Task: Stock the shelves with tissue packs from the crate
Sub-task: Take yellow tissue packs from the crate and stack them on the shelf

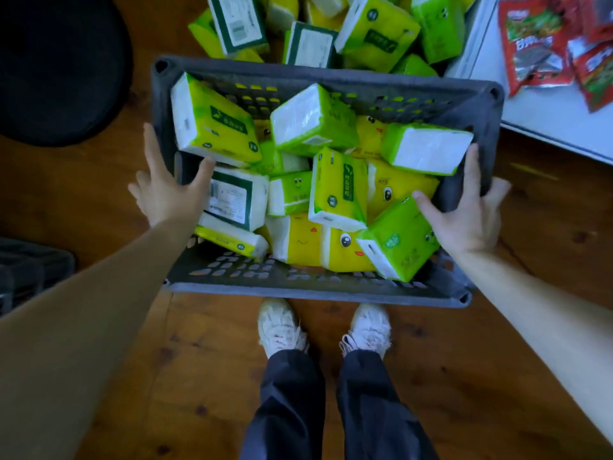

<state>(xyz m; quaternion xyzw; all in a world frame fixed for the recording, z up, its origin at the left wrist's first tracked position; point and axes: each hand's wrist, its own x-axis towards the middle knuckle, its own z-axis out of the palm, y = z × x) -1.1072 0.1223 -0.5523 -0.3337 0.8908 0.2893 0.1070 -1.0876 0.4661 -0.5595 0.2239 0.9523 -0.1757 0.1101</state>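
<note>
A dark grey slotted plastic crate [315, 290] fills the middle of the head view, its near rim just above my white shoes. Inside it lie several green and yellow tissue packs [338, 187], tumbled at all angles. My left hand [166, 194] grips the crate's left wall, thumb inside and fingers outside. On the opposite wall my right hand [464, 220] holds the same way, its thumb touching a green pack at the near right corner. More tissue packs [374, 31] are heaped just beyond the crate's far rim.
A white shelf board [547, 117] at the upper right carries red snack packets [537, 44]. A large black round object [56, 68] lies at the upper left, and dark stacked crates [26, 273] sit at the left edge. Wooden floor [199, 360] lies underfoot.
</note>
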